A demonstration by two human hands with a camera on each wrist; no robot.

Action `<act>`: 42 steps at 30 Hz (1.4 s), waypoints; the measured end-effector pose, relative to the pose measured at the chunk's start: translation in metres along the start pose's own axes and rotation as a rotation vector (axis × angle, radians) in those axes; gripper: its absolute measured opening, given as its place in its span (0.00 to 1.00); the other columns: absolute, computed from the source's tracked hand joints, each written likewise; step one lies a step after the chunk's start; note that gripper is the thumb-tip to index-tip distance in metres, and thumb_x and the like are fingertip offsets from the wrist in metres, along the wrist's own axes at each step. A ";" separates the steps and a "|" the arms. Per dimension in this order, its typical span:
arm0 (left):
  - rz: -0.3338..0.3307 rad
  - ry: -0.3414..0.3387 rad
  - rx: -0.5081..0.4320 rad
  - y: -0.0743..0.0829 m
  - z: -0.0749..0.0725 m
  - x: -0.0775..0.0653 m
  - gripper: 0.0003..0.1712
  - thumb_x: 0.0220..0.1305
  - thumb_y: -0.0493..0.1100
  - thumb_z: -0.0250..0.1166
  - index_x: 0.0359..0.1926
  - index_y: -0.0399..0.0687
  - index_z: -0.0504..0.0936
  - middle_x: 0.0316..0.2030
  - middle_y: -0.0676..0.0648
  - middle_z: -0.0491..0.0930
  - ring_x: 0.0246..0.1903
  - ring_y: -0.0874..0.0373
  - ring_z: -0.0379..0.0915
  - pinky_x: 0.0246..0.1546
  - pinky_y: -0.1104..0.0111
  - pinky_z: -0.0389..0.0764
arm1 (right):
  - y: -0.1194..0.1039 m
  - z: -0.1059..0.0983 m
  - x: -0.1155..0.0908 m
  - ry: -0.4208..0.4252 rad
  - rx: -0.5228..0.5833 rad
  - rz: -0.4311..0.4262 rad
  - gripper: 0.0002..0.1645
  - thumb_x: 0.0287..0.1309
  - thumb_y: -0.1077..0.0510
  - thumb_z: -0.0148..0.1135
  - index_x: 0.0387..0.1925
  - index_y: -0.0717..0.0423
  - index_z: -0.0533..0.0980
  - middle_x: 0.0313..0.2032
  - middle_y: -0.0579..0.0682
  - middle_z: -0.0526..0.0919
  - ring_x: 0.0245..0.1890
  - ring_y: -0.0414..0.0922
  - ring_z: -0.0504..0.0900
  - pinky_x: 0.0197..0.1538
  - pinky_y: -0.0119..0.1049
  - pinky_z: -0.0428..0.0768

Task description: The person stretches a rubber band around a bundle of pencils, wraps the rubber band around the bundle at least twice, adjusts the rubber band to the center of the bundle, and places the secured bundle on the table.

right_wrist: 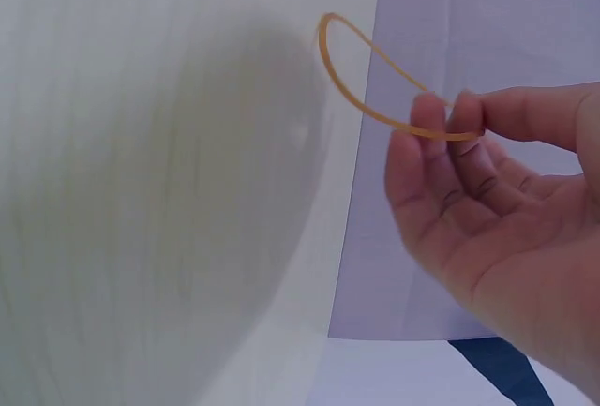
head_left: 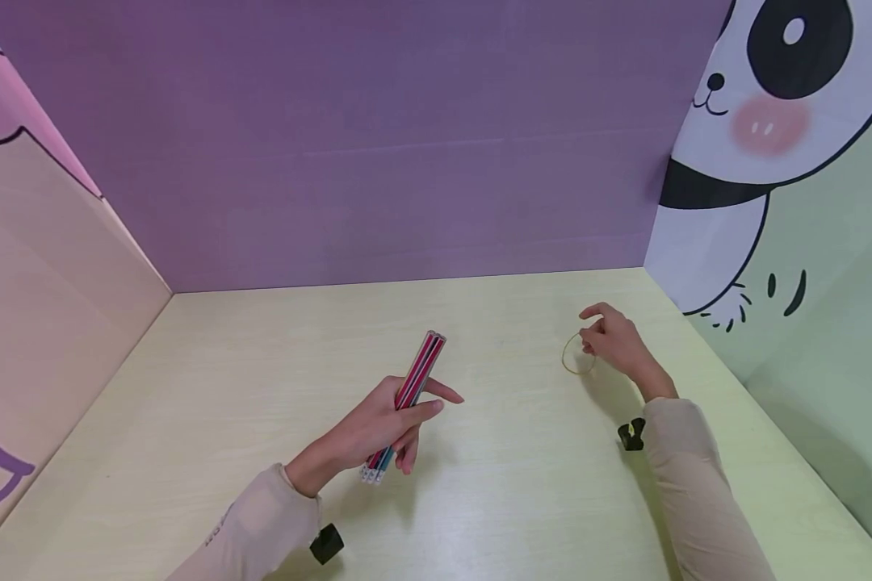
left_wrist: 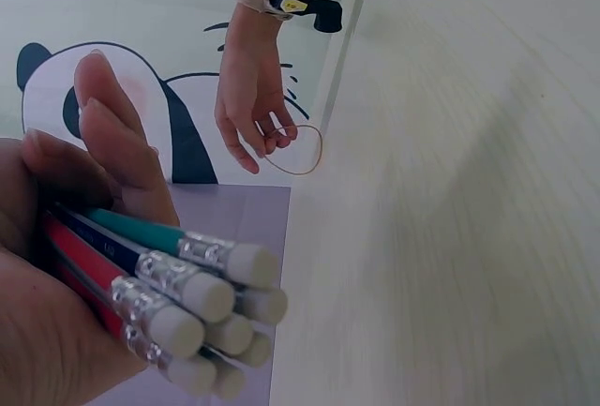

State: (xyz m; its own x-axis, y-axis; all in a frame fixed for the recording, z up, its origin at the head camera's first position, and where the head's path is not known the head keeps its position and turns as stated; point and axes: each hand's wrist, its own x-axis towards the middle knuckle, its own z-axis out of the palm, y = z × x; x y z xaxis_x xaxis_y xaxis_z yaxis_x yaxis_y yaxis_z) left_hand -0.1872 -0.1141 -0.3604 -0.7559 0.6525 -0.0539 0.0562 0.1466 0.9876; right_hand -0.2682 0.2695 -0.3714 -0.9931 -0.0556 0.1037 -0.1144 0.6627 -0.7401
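Note:
A bundle of pencils (head_left: 423, 367), red, dark and teal with white erasers at one end, is gripped in my left hand (head_left: 385, 424) above the table. The left wrist view shows several white erasers (left_wrist: 178, 331) in metal ferrules pointing toward the camera. To the right, my right hand (head_left: 618, 343) pinches a thin yellow-orange rubber band (right_wrist: 342, 92) between thumb and fingers. The band hangs as a loose loop, off to the side of the pencils and apart from them.
Both hands are over a pale wooden table (head_left: 211, 387). A purple panel (head_left: 407, 161) stands at the back, a pink panel (head_left: 36, 266) at left, and a green panel with a panda drawing (head_left: 828, 266) at right. Small black devices sit at both wrists.

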 end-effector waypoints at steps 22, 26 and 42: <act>0.008 -0.005 0.001 0.001 0.002 0.000 0.15 0.74 0.46 0.58 0.55 0.45 0.80 0.08 0.46 0.64 0.10 0.46 0.75 0.20 0.51 0.82 | -0.008 -0.002 0.003 -0.117 0.425 0.042 0.18 0.72 0.63 0.49 0.59 0.66 0.67 0.34 0.59 0.79 0.22 0.42 0.77 0.27 0.34 0.78; 0.012 -0.008 0.001 0.001 0.002 0.000 0.15 0.74 0.46 0.58 0.55 0.46 0.81 0.08 0.47 0.64 0.10 0.47 0.75 0.20 0.51 0.82 | -0.014 -0.002 0.001 -0.135 0.545 0.041 0.15 0.73 0.62 0.47 0.57 0.57 0.70 0.37 0.52 0.83 0.23 0.41 0.77 0.30 0.33 0.78; 0.000 0.003 0.016 0.000 0.003 0.000 0.14 0.74 0.47 0.58 0.54 0.50 0.81 0.08 0.48 0.63 0.09 0.47 0.74 0.20 0.49 0.81 | -0.045 -0.005 -0.007 -0.330 0.771 -0.116 0.32 0.70 0.71 0.50 0.72 0.48 0.65 0.59 0.57 0.80 0.15 0.40 0.69 0.18 0.30 0.58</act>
State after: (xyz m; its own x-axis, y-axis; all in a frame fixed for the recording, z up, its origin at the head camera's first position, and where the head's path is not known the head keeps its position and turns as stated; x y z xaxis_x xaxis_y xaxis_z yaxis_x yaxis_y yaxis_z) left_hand -0.1855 -0.1118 -0.3610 -0.7577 0.6504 -0.0536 0.0662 0.1583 0.9852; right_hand -0.2563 0.2437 -0.3350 -0.9172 -0.3866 0.0966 -0.0841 -0.0492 -0.9952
